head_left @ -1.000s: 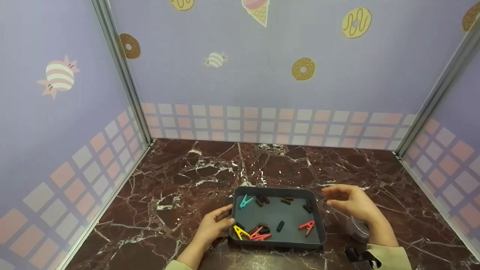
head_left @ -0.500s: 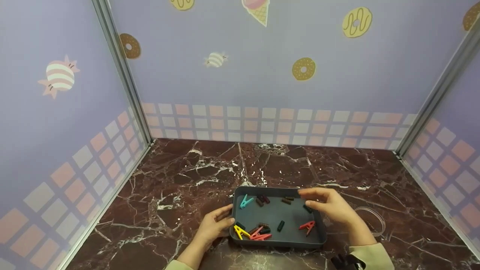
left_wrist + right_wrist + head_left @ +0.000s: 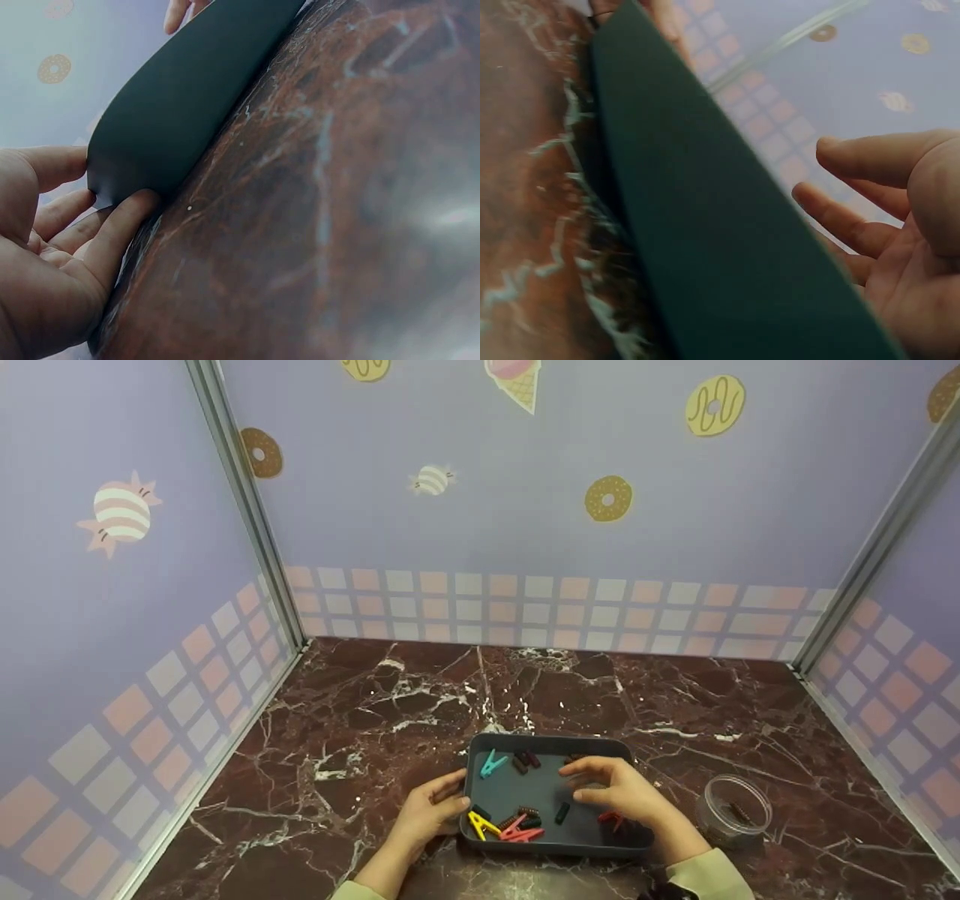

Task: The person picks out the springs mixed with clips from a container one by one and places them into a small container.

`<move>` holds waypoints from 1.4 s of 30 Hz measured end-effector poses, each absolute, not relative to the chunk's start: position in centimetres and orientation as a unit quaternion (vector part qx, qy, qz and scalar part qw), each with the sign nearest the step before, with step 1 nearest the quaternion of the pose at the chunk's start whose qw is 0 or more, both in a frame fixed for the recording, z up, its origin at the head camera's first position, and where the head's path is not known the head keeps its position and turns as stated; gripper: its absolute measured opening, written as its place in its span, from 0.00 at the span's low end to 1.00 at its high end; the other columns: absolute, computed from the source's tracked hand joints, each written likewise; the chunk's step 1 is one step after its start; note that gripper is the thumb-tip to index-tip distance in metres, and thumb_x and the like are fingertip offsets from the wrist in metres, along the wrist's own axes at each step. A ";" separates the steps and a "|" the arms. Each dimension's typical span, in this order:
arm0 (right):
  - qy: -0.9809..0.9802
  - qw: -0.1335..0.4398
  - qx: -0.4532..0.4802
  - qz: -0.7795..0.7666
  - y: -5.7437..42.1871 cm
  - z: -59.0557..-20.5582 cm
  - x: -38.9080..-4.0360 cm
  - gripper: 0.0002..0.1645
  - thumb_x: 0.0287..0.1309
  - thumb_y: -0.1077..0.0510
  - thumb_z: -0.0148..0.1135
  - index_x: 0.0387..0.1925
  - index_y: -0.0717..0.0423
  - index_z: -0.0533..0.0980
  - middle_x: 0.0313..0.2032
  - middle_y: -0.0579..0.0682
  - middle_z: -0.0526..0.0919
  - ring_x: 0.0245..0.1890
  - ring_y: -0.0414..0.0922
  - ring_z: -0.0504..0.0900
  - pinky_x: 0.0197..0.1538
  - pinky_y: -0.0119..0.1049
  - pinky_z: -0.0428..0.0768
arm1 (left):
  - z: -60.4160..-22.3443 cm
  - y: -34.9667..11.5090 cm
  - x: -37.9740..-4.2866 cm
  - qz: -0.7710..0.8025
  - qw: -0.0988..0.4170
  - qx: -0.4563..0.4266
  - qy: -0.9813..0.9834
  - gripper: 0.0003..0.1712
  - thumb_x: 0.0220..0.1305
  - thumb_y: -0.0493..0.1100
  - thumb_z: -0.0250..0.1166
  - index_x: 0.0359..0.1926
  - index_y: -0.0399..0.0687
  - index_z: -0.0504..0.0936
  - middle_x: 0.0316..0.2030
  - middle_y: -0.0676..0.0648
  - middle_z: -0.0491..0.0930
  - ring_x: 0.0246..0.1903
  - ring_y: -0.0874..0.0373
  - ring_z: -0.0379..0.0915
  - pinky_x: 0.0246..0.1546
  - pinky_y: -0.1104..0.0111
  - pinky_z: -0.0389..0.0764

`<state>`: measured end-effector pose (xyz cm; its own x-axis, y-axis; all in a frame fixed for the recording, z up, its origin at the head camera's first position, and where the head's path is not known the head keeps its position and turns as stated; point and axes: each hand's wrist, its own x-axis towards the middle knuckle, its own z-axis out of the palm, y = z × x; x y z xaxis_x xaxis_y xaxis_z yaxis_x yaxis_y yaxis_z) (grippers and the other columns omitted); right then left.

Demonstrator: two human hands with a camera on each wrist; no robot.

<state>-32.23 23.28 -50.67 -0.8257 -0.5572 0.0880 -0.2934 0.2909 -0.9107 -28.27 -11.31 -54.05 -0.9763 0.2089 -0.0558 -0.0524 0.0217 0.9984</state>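
I have the left hand [image 3: 427,810] gripping the left end of the grey rectangular tray [image 3: 525,790], with the thumb at the rim and the other fingers against the outer wall. The tray rests on the dark red marbled table [image 3: 360,765], toward the near edge of my head view. I read the right hand [image 3: 619,791] as released: it is over the right half of the tray, thumb and fingers parted, and the right wrist view shows the same spread. Inside the tray, I locate a turquoise clip [image 3: 492,766] in the far left corner and a yellow clip [image 3: 487,825] in the near left corner. A coral-red clip [image 3: 521,832] lies just right of the yellow one, with ridged brown pieces [image 3: 529,811] just behind it. A second red clip [image 3: 611,816] sits at the right, partly covered by the right hand. One dark cylinder [image 3: 562,813] lies by itself on the tray floor, near the right thumb; a maroon-brown cluster [image 3: 525,761] lies near the far wall, to the right of the turquoise clip. To the right of the tray and apart from it, I note a clear round container [image 3: 709,819] with a brown piece [image 3: 739,813] visible in it
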 end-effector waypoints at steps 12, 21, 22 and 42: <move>0.848 0.123 -0.278 -0.435 21.9 -51.8 -32.2 0.22 0.55 0.65 0.73 0.53 0.55 0.84 0.52 0.55 0.88 0.54 0.56 0.84 0.59 0.49 0.83 | -54.0 -11.2 -28.5 0.700 0.099 0.051 0.705 0.36 0.68 0.39 0.66 0.73 0.31 0.67 0.70 0.24 0.67 0.65 0.35 0.75 0.45 0.55 0.90; 0.859 0.120 -0.288 -0.406 21.6 -52.3 -32.1 0.21 0.52 0.66 0.75 0.49 0.55 0.85 0.46 0.52 0.89 0.46 0.45 0.85 0.49 0.33 0.83 | -54.0 -11.3 -28.4 0.698 0.105 0.049 0.707 0.35 0.70 0.38 0.65 0.74 0.33 0.67 0.71 0.25 0.66 0.69 0.33 0.69 0.46 0.54 0.90; 0.861 0.118 -0.288 -0.402 21.6 -52.3 -32.1 0.20 0.52 0.66 0.76 0.49 0.55 0.86 0.45 0.52 0.89 0.45 0.43 0.85 0.48 0.32 0.83 | -54.0 -11.3 -28.4 0.699 0.106 0.048 0.706 0.35 0.69 0.38 0.65 0.74 0.33 0.67 0.71 0.26 0.66 0.69 0.33 0.69 0.46 0.55 0.90; 0.879 0.083 -0.291 -0.369 21.5 -52.4 -32.0 0.08 0.54 0.59 0.77 0.38 0.52 0.88 0.35 0.47 0.90 0.34 0.31 0.82 0.39 0.28 0.82 | -54.1 -11.3 -28.4 0.693 0.098 0.044 0.713 0.35 0.69 0.37 0.65 0.73 0.32 0.67 0.71 0.25 0.67 0.66 0.35 0.73 0.41 0.57 0.91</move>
